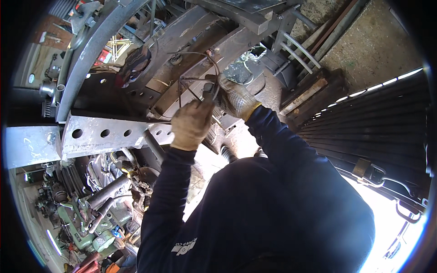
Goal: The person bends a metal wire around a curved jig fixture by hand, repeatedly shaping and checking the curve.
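Our right hand (236, 98) grips a curved rod (216, 70), our left hand (193, 123) curled beside it, its hold unclear; we judge the rod stiff, light, best held mid-curve.

Two gloved hands (189, 127) (239, 99), one bent-rod piece (214, 62)
Two dark sleeves (168, 186) (282, 136), one pale steel beam (93, 148) with five round holes (105, 133) in view, one large curved grey bar (86, 57), two parallel light rods (302, 50).
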The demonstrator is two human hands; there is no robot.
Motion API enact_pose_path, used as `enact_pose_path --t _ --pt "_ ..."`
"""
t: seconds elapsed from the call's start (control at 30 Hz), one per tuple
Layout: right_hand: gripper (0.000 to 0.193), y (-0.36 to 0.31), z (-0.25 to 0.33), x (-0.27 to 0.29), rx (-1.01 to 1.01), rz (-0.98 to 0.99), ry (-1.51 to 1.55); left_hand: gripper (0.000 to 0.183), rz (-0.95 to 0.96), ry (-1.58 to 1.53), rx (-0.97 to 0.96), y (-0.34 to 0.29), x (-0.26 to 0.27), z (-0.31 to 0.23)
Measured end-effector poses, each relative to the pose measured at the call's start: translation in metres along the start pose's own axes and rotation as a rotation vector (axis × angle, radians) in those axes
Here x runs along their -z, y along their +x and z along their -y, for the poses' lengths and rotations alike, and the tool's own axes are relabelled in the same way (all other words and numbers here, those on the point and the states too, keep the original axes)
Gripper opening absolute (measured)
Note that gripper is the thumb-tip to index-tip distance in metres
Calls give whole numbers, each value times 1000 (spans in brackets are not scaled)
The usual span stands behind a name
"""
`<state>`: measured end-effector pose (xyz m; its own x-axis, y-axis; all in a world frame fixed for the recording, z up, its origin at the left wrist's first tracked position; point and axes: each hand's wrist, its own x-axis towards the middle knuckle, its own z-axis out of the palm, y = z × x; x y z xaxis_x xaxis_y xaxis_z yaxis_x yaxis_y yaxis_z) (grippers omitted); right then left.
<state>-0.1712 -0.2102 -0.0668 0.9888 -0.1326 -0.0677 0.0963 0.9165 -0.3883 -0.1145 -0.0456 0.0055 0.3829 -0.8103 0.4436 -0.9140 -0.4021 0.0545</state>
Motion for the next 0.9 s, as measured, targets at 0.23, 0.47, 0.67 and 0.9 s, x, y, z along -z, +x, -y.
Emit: enact_pose_path --t 0.23,0.47,0.67,0.9 --pt "42 -4 1 -1 -46 29 29 35 76 52 4 7 11 8" --pt "40 3 4 8 -38 -7 -11 30 79 68 11 10 8 -2" --pt "39 5 4 5 -61 -111 13 28 87 60 4 12 0 2" --pt "38 8 -6 0 52 -178 -82 26 95 -59 -125 17 3 29"
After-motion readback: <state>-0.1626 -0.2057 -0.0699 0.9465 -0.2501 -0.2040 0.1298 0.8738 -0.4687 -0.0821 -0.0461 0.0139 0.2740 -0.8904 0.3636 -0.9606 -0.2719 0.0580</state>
